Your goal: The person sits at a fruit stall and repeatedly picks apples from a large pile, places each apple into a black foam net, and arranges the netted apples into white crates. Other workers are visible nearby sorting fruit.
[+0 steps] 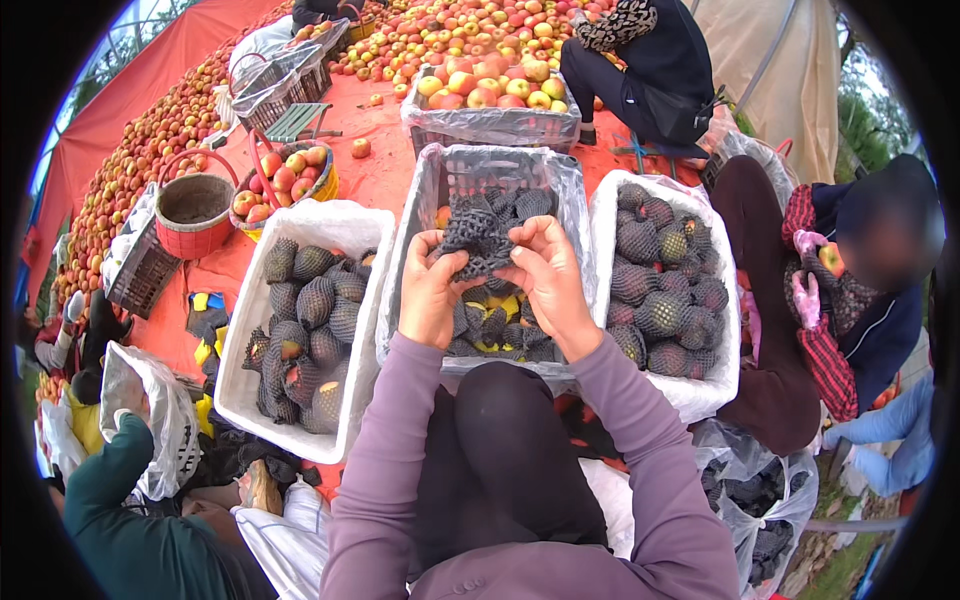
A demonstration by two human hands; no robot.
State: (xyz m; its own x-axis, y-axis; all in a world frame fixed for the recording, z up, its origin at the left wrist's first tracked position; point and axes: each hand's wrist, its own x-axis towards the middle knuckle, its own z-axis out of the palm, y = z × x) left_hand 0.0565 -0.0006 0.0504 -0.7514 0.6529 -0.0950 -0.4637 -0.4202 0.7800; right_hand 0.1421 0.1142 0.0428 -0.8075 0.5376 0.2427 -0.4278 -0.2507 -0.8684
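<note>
Over a plastic-lined crate, my left hand and my right hand hold a black foam fruit net between them. The fingers of both hands pinch its edges and stretch it sideways. Whether anything sits inside the net is hidden from me. More black foam nets lie in the crate beneath, some showing yellow bits. To the left stands a white-lined box of netted apples. On the right, another white-lined box holds netted apples too.
Beyond the crate stands a bin of bare apples, with a large apple heap behind. Red baskets sit at left. A person in pink gloves holds an apple at right. A bag of black nets lies low right.
</note>
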